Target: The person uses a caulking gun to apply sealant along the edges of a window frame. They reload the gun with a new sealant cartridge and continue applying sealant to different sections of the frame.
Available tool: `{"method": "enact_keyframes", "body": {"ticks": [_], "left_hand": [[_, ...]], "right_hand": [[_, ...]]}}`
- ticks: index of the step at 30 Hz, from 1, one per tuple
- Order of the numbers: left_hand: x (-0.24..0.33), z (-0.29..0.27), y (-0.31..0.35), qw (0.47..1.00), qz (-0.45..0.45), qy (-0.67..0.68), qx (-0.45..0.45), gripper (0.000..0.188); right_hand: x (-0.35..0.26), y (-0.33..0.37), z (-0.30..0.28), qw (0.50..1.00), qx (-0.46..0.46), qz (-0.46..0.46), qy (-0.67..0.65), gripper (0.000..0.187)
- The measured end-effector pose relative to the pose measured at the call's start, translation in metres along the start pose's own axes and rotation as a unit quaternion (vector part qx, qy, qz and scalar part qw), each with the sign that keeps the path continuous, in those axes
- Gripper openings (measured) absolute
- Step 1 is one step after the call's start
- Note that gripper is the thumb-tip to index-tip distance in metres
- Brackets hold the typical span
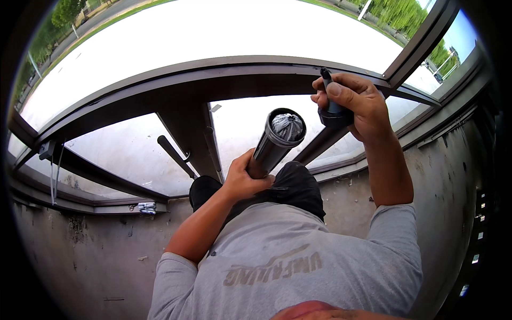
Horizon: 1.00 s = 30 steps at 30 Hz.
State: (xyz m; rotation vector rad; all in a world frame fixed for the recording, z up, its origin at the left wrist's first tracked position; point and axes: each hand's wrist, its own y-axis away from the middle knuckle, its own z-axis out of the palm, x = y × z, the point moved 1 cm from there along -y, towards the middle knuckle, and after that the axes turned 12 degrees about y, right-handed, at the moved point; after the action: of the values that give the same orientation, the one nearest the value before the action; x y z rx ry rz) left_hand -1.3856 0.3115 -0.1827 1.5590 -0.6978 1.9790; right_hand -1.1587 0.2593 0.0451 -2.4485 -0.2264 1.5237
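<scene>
My left hand (pixel 246 178) is wrapped round the lower part of a dark caulking gun barrel (pixel 266 154), which tilts up and away from my lap. Its far end is uncovered, and the gathered end of a silver foil sealant sausage (pixel 287 127) shows inside the rim. To the right of that rim, my right hand (pixel 368 109) grips a black nozzle cap (pixel 336 116) between thumb and fingers, with the narrow tip pointing up. Cap and barrel are apart. The rear of the gun is hidden behind my left hand and body.
A dark brown window frame (pixel 234 69) curves across in front of me, with glass panes below it. Left of my knees is a dark bar-shaped handle (pixel 176 156). Several foil packs (pixel 146 207) lie on the sill at left. A stained wall (pixel 106 242) runs beneath.
</scene>
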Motion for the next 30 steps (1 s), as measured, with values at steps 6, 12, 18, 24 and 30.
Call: {"method": "enact_keyframes", "body": {"ticks": [6, 12, 18, 24, 30], "left_hand": [[-0.010, -0.006, 0.000, 1.000, 0.012, 0.003, -0.011, 0.053], [-0.007, -0.005, 0.001, 1.000, -0.003, 0.009, -0.010, 0.053], [-0.005, -0.003, -0.001, 1.000, -0.004, -0.001, -0.003, 0.050], [-0.006, 0.000, -0.004, 1.000, 0.001, 0.001, -0.012, 0.046], [-0.002, 0.007, -0.003, 1.000, 0.000, -0.001, -0.024, 0.043]], "right_hand": [[0.008, -0.005, -0.011, 0.990, -0.055, 0.124, 0.044, 0.038], [-0.001, 0.000, -0.013, 0.983, -0.078, 0.139, 0.087, 0.037], [-0.018, -0.001, -0.012, 0.981, -0.157, 0.114, 0.021, 0.037], [-0.028, -0.014, -0.006, 0.944, -0.307, 0.121, -0.008, 0.041], [-0.032, -0.026, -0.008, 0.925, -0.347, 0.147, 0.054, 0.036]]}}
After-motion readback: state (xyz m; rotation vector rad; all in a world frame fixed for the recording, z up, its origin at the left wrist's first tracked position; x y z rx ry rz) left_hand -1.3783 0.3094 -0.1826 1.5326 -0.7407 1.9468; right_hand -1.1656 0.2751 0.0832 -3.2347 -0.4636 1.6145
